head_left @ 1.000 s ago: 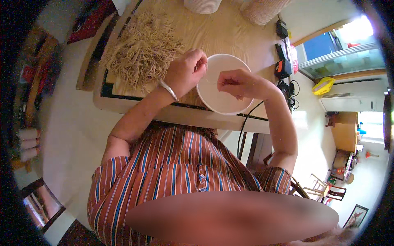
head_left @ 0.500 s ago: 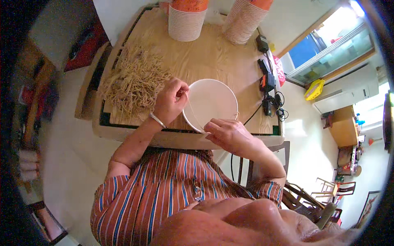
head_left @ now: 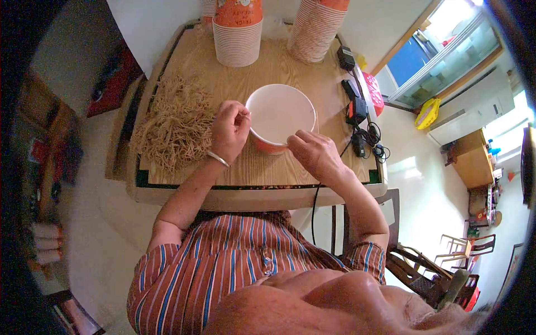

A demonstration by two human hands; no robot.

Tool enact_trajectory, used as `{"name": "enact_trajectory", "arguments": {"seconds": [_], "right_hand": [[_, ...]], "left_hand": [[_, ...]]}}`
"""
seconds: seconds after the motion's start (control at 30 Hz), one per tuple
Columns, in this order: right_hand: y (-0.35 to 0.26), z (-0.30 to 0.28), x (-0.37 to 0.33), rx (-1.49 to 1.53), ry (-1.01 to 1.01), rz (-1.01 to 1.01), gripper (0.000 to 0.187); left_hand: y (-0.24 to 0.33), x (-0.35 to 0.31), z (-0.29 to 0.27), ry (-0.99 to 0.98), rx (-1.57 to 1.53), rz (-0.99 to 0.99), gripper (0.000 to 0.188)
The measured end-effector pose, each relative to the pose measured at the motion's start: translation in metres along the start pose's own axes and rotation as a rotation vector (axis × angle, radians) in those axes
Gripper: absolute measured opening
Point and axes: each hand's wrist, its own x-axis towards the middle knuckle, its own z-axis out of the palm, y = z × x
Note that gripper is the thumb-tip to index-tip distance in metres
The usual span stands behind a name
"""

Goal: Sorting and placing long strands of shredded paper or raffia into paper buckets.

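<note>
A round paper bucket [head_left: 281,114], white inside and orange outside, stands in front of me with its mouth upward. At its left rim, my left hand [head_left: 230,131] is closed, fingertips pinched on a thin beige string. My right hand [head_left: 317,151] is closed too, its fingertips against the bucket's near right side. A fine strand of string [head_left: 317,120] shows along the right rim and runs down toward that hand. How the string passes between the hands is hard to make out. A tangled heap of beige strings [head_left: 176,125] lies left of my left hand.
Stacked paper buckets [head_left: 238,42] stand at the table's far edge, with another leaning stack [head_left: 318,28] to their right. Black power adapters and cables [head_left: 357,120] line the right side of the wooden tabletop [head_left: 268,75]. A dark chair [head_left: 385,215] stands at the near right.
The bucket has moved away from me and shows more of its orange side. My right hand has shifted up and right. The strand stretched between my hands is no longer visible across the near rim.
</note>
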Motion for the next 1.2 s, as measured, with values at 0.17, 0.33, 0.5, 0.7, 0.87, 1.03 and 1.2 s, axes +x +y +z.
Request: {"name": "enact_trajectory", "arguments": {"seconds": [0.17,0.33,0.5,0.7,0.87,1.03,1.2], "right_hand": [[0.007,0.001,0.004,-0.042,0.058,-0.037,0.014],[0.009,0.004,0.005,-0.005,0.11,-0.069,0.013],[0.011,0.013,0.002,0.045,0.156,-0.025,0.013],[0.022,0.019,0.003,0.015,0.259,-0.107,0.016],[0.026,0.024,0.004,-0.036,0.224,-0.077,0.02],[0.028,0.032,-0.002,-0.109,0.168,-0.065,0.022],[0.027,0.025,0.0,-0.024,0.18,0.02,0.021]], "left_hand": [[0.009,0.007,0.0,-0.004,0.096,0.143,0.012],[0.008,-0.003,-0.01,-0.042,0.005,0.096,0.012],[0.026,-0.014,-0.025,-0.081,0.146,0.173,0.014],[0.01,-0.019,-0.026,-0.163,0.243,0.254,0.022],[0.009,-0.015,-0.027,-0.185,0.211,0.256,0.025],[0.009,-0.008,-0.038,-0.145,0.052,0.113,0.02],[-0.027,0.019,-0.033,-0.037,-0.035,-0.02,0.014]]}}
